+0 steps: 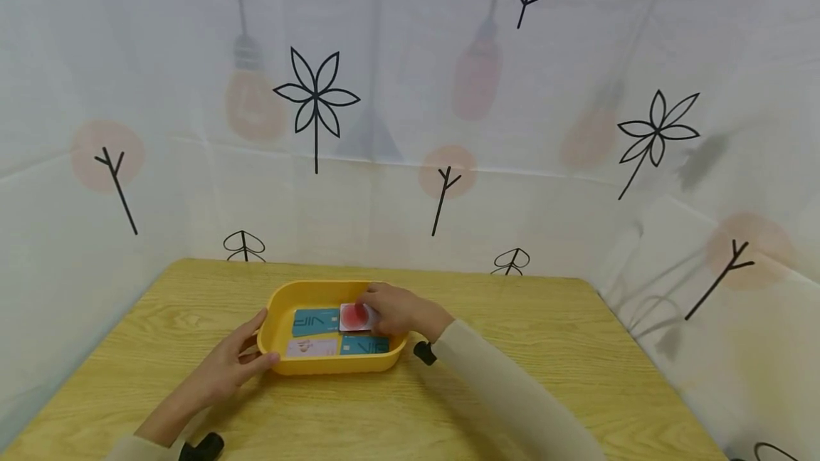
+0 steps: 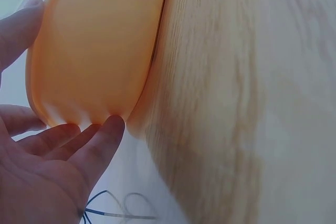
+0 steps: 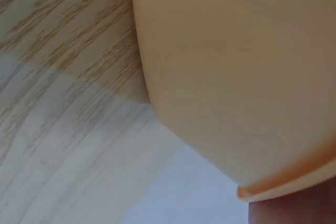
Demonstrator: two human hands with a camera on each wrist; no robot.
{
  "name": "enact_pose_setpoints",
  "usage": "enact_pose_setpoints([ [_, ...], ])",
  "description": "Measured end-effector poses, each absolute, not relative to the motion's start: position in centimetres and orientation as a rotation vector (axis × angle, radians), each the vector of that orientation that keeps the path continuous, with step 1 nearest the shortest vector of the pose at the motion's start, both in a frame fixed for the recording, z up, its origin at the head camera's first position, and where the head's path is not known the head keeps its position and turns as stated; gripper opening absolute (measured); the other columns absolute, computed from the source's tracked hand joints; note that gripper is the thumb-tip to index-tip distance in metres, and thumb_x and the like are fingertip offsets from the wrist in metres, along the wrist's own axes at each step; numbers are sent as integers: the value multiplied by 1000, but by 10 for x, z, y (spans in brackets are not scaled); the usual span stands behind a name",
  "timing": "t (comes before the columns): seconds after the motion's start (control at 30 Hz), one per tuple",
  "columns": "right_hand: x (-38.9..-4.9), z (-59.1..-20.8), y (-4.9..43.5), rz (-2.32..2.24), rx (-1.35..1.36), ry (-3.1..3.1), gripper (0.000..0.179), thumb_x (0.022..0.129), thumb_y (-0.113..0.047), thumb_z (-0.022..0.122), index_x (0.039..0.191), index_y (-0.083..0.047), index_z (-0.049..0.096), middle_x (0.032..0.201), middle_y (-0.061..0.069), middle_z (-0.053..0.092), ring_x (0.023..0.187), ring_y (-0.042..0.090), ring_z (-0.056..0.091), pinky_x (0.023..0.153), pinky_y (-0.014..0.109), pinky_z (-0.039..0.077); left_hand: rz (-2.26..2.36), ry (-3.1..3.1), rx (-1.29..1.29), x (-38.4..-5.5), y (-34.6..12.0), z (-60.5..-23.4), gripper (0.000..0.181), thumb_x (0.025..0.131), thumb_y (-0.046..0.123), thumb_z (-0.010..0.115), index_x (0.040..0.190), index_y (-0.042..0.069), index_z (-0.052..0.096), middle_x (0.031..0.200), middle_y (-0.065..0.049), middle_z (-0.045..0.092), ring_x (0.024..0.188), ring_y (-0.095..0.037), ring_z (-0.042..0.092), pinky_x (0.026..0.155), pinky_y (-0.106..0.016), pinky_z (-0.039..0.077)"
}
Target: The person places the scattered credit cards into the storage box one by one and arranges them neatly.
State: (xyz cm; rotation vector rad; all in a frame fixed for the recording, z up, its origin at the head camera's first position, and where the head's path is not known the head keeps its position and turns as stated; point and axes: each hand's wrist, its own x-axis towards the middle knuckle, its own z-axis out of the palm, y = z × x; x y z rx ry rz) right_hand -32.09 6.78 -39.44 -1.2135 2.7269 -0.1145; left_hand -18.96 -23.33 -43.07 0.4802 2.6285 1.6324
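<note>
A yellow plastic tray (image 1: 333, 366) stands on the wooden table. My left hand (image 1: 227, 365) grips its left end, thumb at the near side and fingers round the far side; in the left wrist view the fingertips press on the tray wall (image 2: 94, 40). Inside the tray, my right hand (image 1: 397, 310) pinches a white card with a red circle (image 1: 352, 316), partly covered by the fingers. Around it lie a teal card (image 1: 314, 321) at the left, a pale pink card (image 1: 312, 347) at the front left and another teal card (image 1: 364, 346) at the front right. The right wrist view shows mainly the tray's outer wall (image 3: 236, 77).
The wood-grain table (image 1: 512, 383) extends to both sides of the tray and in front of it. A white cloth (image 1: 384, 219) printed with plants and light bulbs hangs behind the table and along its sides. A black wrist strap (image 1: 203, 447) shows at the left cuff.
</note>
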Motion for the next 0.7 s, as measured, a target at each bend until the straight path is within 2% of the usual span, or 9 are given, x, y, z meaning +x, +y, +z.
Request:
enact_pose_setpoints([
  [0.33, -322, -393, 60, -34, -1135, 2712, 43, 85, -20, 73, 126, -18, 60, 105, -8, 53, 90, 9, 48, 89, 22, 47, 1654, 2589, 463, -190, -233, -430, 84, 92, 23, 66, 152, -2, 12, 153, -30, 16, 131, -46, 36, 94, -32, 49],
  [0.7, -322, -392, 57, 46, -1144, 2715, 34, 88, -21, 70, 120, -20, 61, 103, -8, 54, 89, 10, 48, 87, 23, 48, 1628, 2615, 459, -190, -233, -430, 84, 92, 23, 65, 152, -2, 12, 152, -29, 17, 131, -46, 36, 94, -34, 49],
])
